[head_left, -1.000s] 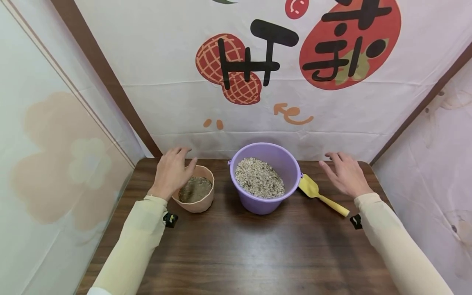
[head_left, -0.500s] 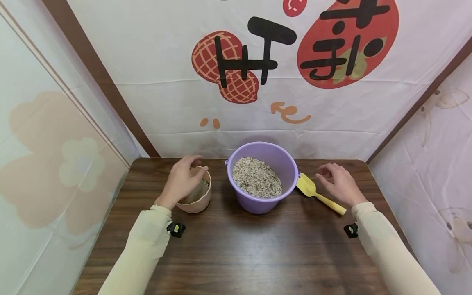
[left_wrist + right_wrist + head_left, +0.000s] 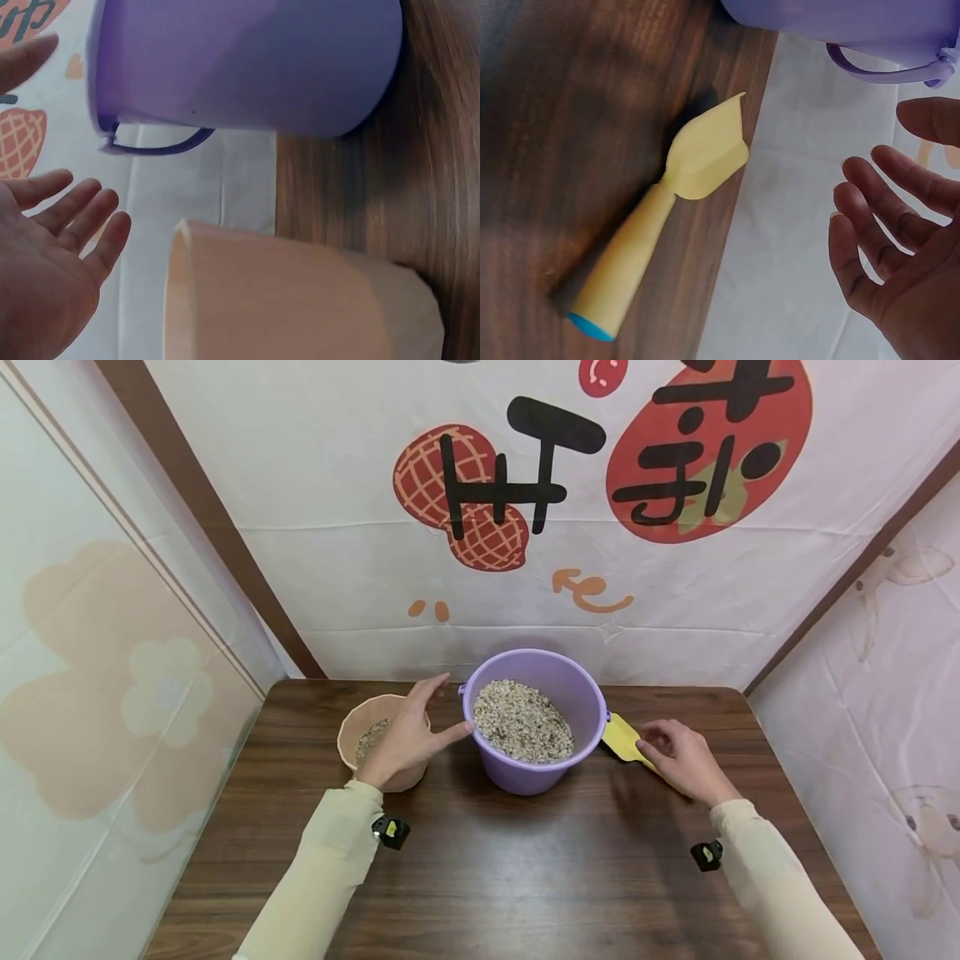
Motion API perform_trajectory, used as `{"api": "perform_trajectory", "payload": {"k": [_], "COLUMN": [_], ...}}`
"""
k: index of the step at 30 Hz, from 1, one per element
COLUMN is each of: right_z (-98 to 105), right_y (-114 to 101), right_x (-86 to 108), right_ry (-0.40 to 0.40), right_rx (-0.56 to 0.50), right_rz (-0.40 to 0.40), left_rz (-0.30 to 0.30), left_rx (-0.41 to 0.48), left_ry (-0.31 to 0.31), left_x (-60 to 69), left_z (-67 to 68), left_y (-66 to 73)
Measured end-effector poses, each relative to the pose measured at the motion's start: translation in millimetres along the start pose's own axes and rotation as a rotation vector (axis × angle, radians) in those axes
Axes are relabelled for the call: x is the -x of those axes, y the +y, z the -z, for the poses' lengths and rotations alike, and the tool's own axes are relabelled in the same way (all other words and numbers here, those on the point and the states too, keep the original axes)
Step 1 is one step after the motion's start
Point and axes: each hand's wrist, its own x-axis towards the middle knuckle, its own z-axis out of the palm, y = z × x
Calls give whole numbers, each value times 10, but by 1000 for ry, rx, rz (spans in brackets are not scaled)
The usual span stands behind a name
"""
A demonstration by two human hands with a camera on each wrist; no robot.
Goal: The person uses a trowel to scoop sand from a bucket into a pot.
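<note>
My left hand (image 3: pixel 408 737) is spread over the right side of the peach pot (image 3: pixel 350 735), its thumb near the left rim of the purple bucket (image 3: pixel 521 777). Pale gravel (image 3: pixel 522 722) lies in the bucket, and some grainy material shows in the pot. The left wrist view has the hand (image 3: pixel 52 262) apart from both the bucket (image 3: pixel 247 60) and the pot (image 3: pixel 285 300). Above the yellow scoop (image 3: pixel 622 739) hovers my right hand (image 3: pixel 686 762), fingers loosely bent and empty; the right wrist view shows a gap between it (image 3: pixel 907 225) and the scoop (image 3: pixel 630 255).
The brown wooden table (image 3: pixel 525 877) carries the pot, bucket and scoop in a row toward its back edge. Behind it hangs a white printed cloth (image 3: pixel 337 577), with more cloth at the left and right sides.
My left hand has moved right from over the pot toward the bucket, its fingers spreading. The right hand has come down and nearer, over the scoop's handle. Pot, bucket and scoop have stayed put.
</note>
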Motion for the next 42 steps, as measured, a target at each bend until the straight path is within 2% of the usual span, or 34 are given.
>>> {"api": "perform_trajectory", "payload": {"k": [6,11,15,19,25,28,34,42], "right_z": [-66,-109,-131,-158,-188,-205,-258,-308], "right_y": [69,133,201,296,486,589,821,1045], "right_x": [98,165,210,255,328,362,419,443], "right_ry": [-11,-24,-24,-7,16,12,11,-6], "right_rx": [-16,-24,-15,14,72,108,158,156], "right_rz": [-35,-63,-84,-103,-172,-204,-214,-254], "left_rz": [63,50,39,35,-19,-1,36,15], "left_rx": [41,45,52,113,159,139,93,70], "left_ry": [-67,-123,-143,-140,-127,-124,-131,-126], "left_x": [-15,-62,-101,-130,-178,-179,-170,-184], "left_z": [-71,-122,-159,-190,-228,-236,-239,-256], "left_y": [6,-20,-52,-70,-86,-84,-64,-64]}}
